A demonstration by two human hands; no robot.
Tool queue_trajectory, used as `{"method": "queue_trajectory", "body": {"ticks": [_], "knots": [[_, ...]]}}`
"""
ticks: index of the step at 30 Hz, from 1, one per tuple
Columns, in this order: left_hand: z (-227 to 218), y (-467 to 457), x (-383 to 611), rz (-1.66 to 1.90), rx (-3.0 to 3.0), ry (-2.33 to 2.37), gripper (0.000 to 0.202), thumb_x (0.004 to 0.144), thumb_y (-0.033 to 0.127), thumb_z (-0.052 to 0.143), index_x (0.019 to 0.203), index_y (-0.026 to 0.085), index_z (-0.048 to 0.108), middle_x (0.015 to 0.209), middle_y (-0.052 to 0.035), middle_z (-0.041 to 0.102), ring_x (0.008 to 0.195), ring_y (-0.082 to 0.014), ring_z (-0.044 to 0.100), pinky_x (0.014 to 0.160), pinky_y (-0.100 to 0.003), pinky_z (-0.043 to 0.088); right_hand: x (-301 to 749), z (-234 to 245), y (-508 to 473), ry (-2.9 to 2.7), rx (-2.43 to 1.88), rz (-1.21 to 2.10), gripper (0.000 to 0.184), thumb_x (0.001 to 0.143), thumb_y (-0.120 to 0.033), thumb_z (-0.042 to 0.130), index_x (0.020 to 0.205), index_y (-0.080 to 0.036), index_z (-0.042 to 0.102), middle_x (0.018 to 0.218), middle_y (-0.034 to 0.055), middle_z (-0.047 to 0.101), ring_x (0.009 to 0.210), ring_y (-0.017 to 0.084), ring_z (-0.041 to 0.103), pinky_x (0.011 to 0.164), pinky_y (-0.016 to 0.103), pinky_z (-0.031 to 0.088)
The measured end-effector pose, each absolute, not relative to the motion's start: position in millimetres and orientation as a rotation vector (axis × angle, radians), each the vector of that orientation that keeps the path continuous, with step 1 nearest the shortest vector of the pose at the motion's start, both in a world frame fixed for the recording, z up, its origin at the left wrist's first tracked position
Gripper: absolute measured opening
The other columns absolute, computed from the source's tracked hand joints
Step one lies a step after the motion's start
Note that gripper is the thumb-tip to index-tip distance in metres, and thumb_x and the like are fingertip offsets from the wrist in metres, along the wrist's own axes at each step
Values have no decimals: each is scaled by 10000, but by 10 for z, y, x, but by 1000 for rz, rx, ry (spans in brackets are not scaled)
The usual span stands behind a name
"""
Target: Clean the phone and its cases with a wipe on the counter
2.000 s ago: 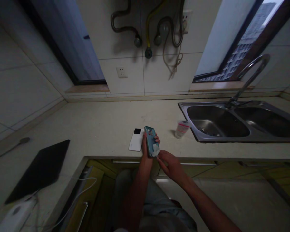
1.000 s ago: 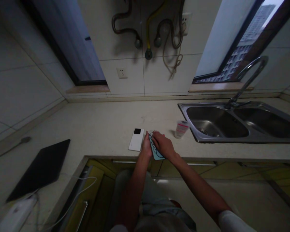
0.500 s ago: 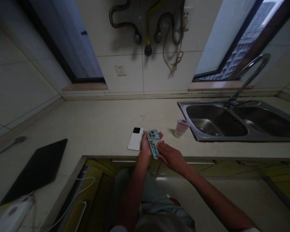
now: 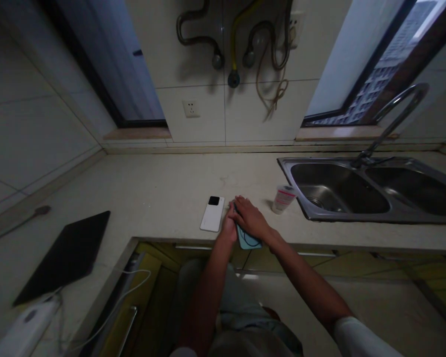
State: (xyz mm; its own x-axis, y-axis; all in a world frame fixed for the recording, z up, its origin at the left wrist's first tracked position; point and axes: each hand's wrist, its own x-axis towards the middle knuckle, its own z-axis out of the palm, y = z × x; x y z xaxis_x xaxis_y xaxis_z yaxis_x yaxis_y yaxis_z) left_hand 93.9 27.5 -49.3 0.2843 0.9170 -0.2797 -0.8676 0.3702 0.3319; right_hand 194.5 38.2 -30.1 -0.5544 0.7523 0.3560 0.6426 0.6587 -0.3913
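A light blue phone case (image 4: 250,240) with dark line drawings is tilted in my hands over the counter's front edge. My left hand (image 4: 228,227) is wrapped around its left side from below. My right hand (image 4: 250,216) lies across the upper part of the case, fingers pointing away and thumb reaching toward my left hand. Most of the case is hidden under it; only the lower end shows. Just left of my hands a white phone (image 4: 212,216) with a black camera block rests back up on the counter.
A plastic cup (image 4: 283,200) with a pink band stands to the right, beside the steel double sink (image 4: 307,215). At left lie a black flat panel (image 4: 65,258), a white device (image 4: 28,325) and a cable (image 4: 124,292). Hoses and a socket (image 4: 191,108) are on the wall.
My right hand has moved up and over the case, now covering its upper part and the camera holes that showed before. The camera view has shifted slightly left.
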Motion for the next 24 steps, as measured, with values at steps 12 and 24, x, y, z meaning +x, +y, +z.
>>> {"method": "queue_trajectory", "body": {"ticks": [12,24], "knots": [[-531,236,914,1169,66,442,583,863,685,461,1086,180,648,1101,-170,712,1093,-334,660,925,-556,498,2072,-210,-155,-2585,-864,223,540,969,-428,542,1410,-117,523,1484,196,475,1403,303,430,1153,479,385],[-528,291,918,1208,102,466,449,869,524,520,1009,129,682,970,-144,729,995,-284,689,930,-456,515,2060,-106,-99,-2348,-995,252,344,984,-270,508,1290,-152,610,1299,159,637,1187,266,597,1007,430,505]]}}
